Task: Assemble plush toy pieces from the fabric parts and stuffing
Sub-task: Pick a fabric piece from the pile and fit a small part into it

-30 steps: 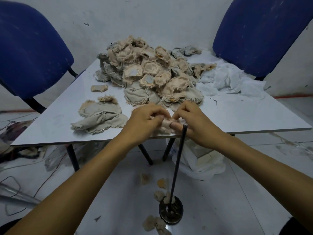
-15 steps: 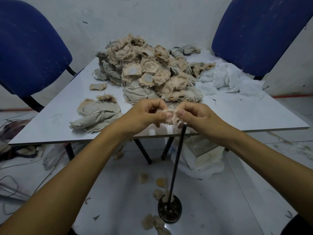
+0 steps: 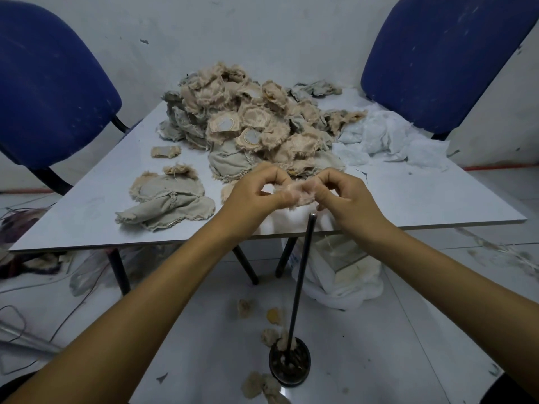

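A small beige plush piece (image 3: pixel 300 193) is pinched between both hands above the table's near edge. My left hand (image 3: pixel 256 196) grips its left end with curled fingers, and my right hand (image 3: pixel 347 196) grips its right end. Just below the piece rises the tip of a thin black metal rod (image 3: pixel 306 258), which stands upright in a round black base (image 3: pixel 289 365) on the floor. A big pile of beige and grey fabric parts (image 3: pixel 250 123) lies at the middle of the white table (image 3: pixel 423 199). White stuffing (image 3: pixel 388 138) is heaped at the back right.
A few flat grey fabric pieces (image 3: pixel 169 199) lie at the table's left. Two blue chairs (image 3: pixel 49 91) (image 3: pixel 446 59) stand behind the table. A white bag (image 3: pixel 341 269) sits under the table. Small fabric scraps (image 3: pixel 262 386) and cables (image 3: pixel 17 322) lie on the floor.
Both hands have lifted the small piece slightly and spread apart, stretching it between them above the rod's tip. The view has shifted a little.
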Available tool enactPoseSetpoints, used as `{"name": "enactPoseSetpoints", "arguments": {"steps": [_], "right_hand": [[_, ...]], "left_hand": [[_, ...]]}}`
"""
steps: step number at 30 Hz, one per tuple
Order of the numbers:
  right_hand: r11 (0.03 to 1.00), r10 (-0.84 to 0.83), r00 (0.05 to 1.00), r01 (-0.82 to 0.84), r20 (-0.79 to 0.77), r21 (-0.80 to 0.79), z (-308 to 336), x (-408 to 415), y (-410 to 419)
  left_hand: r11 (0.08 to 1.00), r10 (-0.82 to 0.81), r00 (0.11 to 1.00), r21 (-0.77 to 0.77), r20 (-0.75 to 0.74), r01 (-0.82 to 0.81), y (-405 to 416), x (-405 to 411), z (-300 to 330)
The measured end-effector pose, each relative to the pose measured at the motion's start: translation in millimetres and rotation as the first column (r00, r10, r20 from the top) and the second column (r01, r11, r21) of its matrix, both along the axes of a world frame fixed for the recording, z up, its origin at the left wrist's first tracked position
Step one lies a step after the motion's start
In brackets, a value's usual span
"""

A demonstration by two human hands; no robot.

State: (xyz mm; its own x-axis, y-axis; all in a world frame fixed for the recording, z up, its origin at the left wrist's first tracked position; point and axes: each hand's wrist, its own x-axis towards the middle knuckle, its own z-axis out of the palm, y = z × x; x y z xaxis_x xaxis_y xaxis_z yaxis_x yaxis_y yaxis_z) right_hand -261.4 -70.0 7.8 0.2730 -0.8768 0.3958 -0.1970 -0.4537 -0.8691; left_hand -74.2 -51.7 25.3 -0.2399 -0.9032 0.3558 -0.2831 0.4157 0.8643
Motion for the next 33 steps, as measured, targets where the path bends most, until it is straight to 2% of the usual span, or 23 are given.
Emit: {"name": "enactPoseSetpoints", "arguments": {"steps": [2,4,7,9,12,16,19,22,25,28,30,31,33], "right_hand": [[0.995,0.017,0.992,-0.029,0.122,0.097,-0.8,0.7,1.5],[0.978,0.040,0.969,-0.088,0.243,0.189,-2.7,3.3,4.9],[0.928,0.118,0.914,-0.241,0.389,0.283,-5.4,7.6,8.6],[0.897,0.180,0.896,-0.319,0.407,0.306,-4.8,7.9,9.6],[0.905,0.196,0.910,-0.311,0.365,0.290,-4.0,8.2,10.4],[0.974,0.070,0.967,-0.120,0.246,0.193,-2.5,9.5,9.5],[0.996,-0.027,0.995,0.019,0.091,0.086,-3.9,12.5,8.2],[0.991,-0.132,0.991,0.131,-0.029,-0.022,-6.4,14.6,10.2],[0.984,-0.156,0.984,0.146,-0.086,-0.105,-6.0,13.1,11.9],[0.987,-0.100,0.990,0.086,-0.096,-0.138,-4.9,17.4,14.1],[0.984,-0.080,0.993,0.064,-0.091,-0.168,-3.7,22.4,15.5],[0.982,-0.086,0.992,0.069,-0.088,-0.177,-3.3,23.4,15.1],[0.972,-0.140,0.986,0.120,-0.087,-0.204,-2.8,20.5,11.4]], "left_hand": [[0.996,-0.081,0.995,0.044,-0.061,0.084,0.4,3.0,-1.6],[0.994,-0.077,0.994,0.071,-0.079,0.083,1.1,2.4,-4.1],[0.995,0.002,0.991,0.096,-0.132,0.011,-2.6,2.6,-6.3],[0.994,0.084,0.982,0.086,-0.167,-0.070,-5.5,4.4,-6.9],[0.979,0.202,0.972,0.027,-0.118,-0.201,-6.9,2.7,-10.4],[0.953,0.300,0.954,-0.039,-0.014,-0.300,3.0,-11.3,-18.4],[0.942,0.313,0.949,-0.137,0.025,-0.307,12.6,-20.5,-23.8],[0.919,0.326,0.930,-0.287,0.171,-0.269,14.4,-19.5,-24.5],[0.895,0.328,0.903,-0.396,0.276,-0.205,12.2,-13.6,-24.3],[0.852,0.398,0.850,-0.482,0.346,-0.203,12.8,-14.6,-30.2],[0.859,0.409,0.852,-0.451,0.326,-0.240,12.0,-15.1,-33.5],[0.892,0.370,0.881,-0.378,0.295,-0.248,9.8,-14.2,-32.3],[0.979,0.190,0.971,-0.100,0.143,-0.177,5.7,-11.9,-23.8]]}}
